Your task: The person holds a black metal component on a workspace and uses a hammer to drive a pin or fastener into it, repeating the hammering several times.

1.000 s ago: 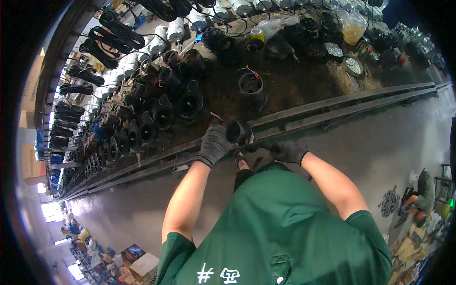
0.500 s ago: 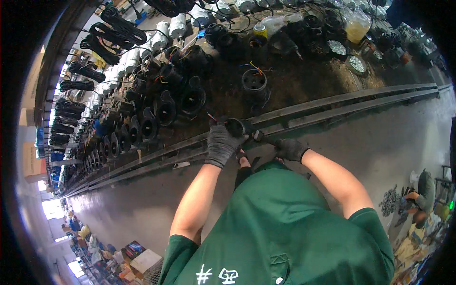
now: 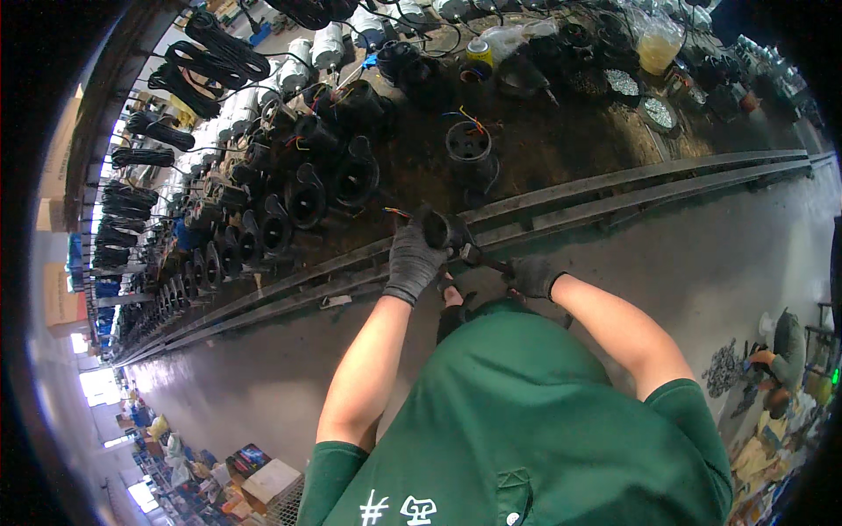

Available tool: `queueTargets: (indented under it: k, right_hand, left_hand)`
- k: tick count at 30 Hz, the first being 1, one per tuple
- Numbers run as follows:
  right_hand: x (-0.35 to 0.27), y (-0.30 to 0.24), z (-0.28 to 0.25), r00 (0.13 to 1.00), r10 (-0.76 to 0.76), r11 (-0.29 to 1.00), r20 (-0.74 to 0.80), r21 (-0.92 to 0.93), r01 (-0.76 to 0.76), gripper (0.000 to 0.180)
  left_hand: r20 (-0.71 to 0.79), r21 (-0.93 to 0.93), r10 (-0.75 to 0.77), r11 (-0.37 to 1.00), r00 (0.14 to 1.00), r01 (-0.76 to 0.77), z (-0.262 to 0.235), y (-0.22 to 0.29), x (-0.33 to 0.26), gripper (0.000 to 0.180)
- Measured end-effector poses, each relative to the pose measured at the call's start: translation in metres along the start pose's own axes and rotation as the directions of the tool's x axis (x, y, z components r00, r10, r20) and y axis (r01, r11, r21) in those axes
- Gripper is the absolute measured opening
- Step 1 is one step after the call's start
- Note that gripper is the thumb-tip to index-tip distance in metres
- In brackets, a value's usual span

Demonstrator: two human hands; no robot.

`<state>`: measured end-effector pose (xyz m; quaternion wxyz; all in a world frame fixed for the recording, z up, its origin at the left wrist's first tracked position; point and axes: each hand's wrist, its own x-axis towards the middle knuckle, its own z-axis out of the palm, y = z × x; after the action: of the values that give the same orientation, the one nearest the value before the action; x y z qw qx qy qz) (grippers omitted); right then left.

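Observation:
My left hand (image 3: 416,263), in a grey knit glove, is wrapped round a black round housing (image 3: 436,231) at the workbench's near edge. The housing's open mouth faces up, and thin coloured wires (image 3: 397,211) stick out beside my fingers. In its dark glove, my right hand (image 3: 533,277) is closed on the handle of a hammer (image 3: 472,255). The hammer's dark head is at the right side of the housing; whether they touch I cannot tell. A similar black housing (image 3: 469,156) with coloured wires stands upright on the bench just beyond.
Rows of black housings (image 3: 306,207) line the bench to the left, with white motors (image 3: 328,47) and coiled cables behind. A yellow can (image 3: 479,53) and bowls of small metal parts (image 3: 658,114) stand farther back. Metal rails (image 3: 631,185) edge the bench. Another person (image 3: 783,355) crouches at far right.
The housing in my left hand has tilted and shifted slightly. The hammer head has moved a little left and down, nearer the housing, and more of its handle shows.

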<state>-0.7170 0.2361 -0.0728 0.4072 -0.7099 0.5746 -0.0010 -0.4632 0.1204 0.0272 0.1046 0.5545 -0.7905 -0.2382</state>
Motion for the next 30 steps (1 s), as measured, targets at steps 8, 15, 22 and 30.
queueTargets:
  k: [8, 15, 22, 30]
  right_hand:
    - [-0.004, -0.006, 0.012, 0.998, 0.033, 0.995, -0.053, 0.092, -0.028, 0.043]
    - [0.007, 0.0, 0.022, 0.998, 0.033, 0.996, -0.05, 0.079, -0.029, 0.04]
    - [-0.008, -0.003, 0.002, 0.998, 0.03, 0.993, -0.058, 0.113, -0.023, 0.041]
    - [-0.021, -0.013, -0.04, 0.937, -0.186, 0.979, -0.295, 0.027, 0.202, 0.045]
  left_hand:
    - [-0.136, 0.023, -0.047, 0.998, 0.99, 0.05, 0.004, 0.007, -0.004, 0.084]
    - [-0.182, 0.117, -0.047, 0.991, 0.982, 0.069, 0.013, 0.005, -0.004, 0.08]
    - [-0.26, -0.182, -0.188, 0.973, 0.947, 0.143, 0.007, -0.04, 0.016, 0.048]
    - [-0.114, -0.699, -0.305, 0.701, 0.945, 0.142, 0.034, -0.099, 0.024, 0.029]
